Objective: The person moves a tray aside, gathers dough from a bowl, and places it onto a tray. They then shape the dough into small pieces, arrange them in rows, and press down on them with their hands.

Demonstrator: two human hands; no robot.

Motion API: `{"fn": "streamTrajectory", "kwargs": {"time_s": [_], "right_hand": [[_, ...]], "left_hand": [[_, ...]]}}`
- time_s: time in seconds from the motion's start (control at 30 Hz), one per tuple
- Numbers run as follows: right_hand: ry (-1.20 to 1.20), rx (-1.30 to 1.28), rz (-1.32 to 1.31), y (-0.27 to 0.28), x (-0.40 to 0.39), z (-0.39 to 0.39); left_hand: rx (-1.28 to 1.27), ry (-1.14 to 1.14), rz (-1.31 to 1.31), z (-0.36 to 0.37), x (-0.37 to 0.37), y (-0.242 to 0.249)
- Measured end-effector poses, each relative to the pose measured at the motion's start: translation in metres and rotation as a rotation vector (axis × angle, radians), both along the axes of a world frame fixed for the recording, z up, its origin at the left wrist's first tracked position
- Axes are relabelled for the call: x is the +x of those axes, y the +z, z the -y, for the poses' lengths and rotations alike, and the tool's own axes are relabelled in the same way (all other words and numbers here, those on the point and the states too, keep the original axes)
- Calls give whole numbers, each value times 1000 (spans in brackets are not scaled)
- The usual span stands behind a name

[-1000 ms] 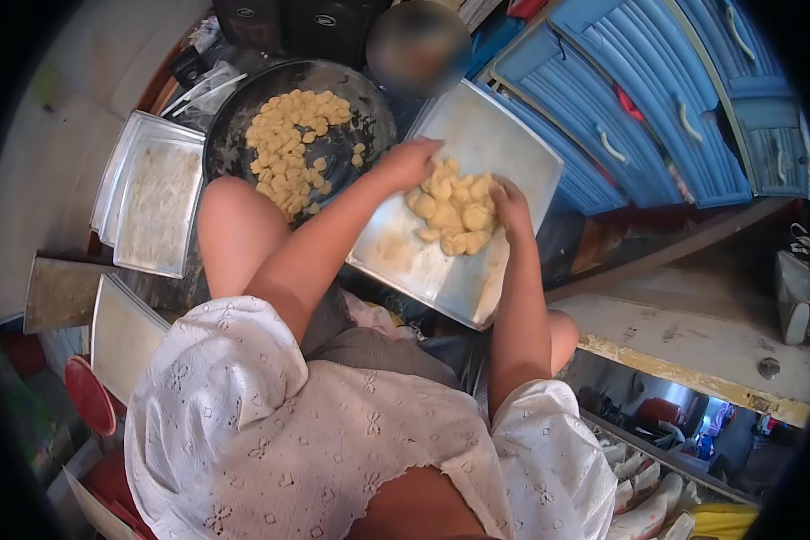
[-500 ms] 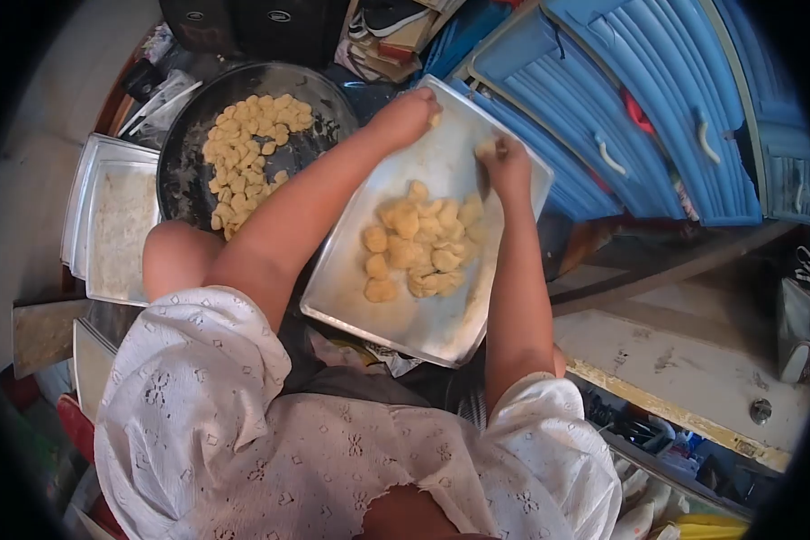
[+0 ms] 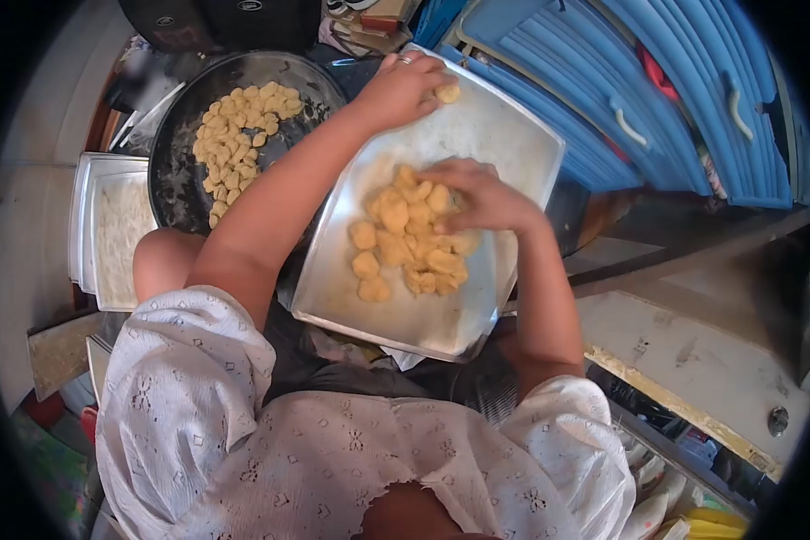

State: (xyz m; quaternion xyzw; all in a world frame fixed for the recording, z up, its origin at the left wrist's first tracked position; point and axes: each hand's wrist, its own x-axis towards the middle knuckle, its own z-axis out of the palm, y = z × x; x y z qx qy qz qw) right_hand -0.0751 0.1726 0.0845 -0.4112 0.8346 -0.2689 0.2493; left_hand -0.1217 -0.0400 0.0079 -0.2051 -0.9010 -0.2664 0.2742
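A shiny metal tray point(image 3: 396, 328) rests tilted across my lap, with a heap of yellowish dough pieces point(image 3: 393, 211) on it. My left hand point(image 3: 403, 92), wearing a ring, reaches over the tray's far left corner. Its fingertips close against one small dough piece point(image 3: 447, 93); whether that piece touches the tray is hard to tell. Over the right side of the heap is my right hand point(image 3: 481, 193), fingers apart and slightly curled, tips touching the dough. Part of the heap is hidden under those fingers.
To the left stands a wide dark round pan point(image 3: 173, 171) holding many smaller dough pieces point(image 3: 234, 135). Stacked rectangular trays point(image 3: 121, 225) lie beside it. Blue plastic drawers point(image 3: 594, 99) rise at the far right, above a worn whitish board point(image 3: 684, 360).
My right hand has come back toward me from the tray's far right side onto the dough heap, and its fingers have spread. My left hand stays at the far corner. The view has shifted slightly.
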Motion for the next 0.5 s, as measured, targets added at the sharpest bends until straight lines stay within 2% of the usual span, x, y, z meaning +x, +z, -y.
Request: {"fn": "streamTrajectory", "kwargs": {"time_s": [0.03,0.1,0.17,0.23,0.27,0.3,0.33,0.37,0.43,0.5], "right_hand": [[124,94,-122,-2,7,1],[98,29,-91,-25,-7,-5],[-301,-162,196,-38,-28,-11],[-634,-255,96,-40,-54,-5],[-638,-262,93,-43,-66,-1],[-683,-276,-23,-46,-77,3],[-728,-289,-139,-49,-85,6],[-734,-296,-137,-50,-89,8],[-680,-234,-287,-52,-94,9],[-710,-280,-244,-60,-97,-4]], "left_hand": [[-3,-7,5,-4,-1,-1],[-73,4,146,-12,-10,-5],[-95,60,112,-20,-18,-6],[-114,114,77,-29,-21,-5],[-96,162,74,-33,-21,-5],[-80,209,73,-36,-20,-3],[-60,214,117,-37,-20,-2],[-67,209,116,-39,-20,-3],[71,186,41,-42,-19,-5],[11,142,68,-43,-15,1]]}}
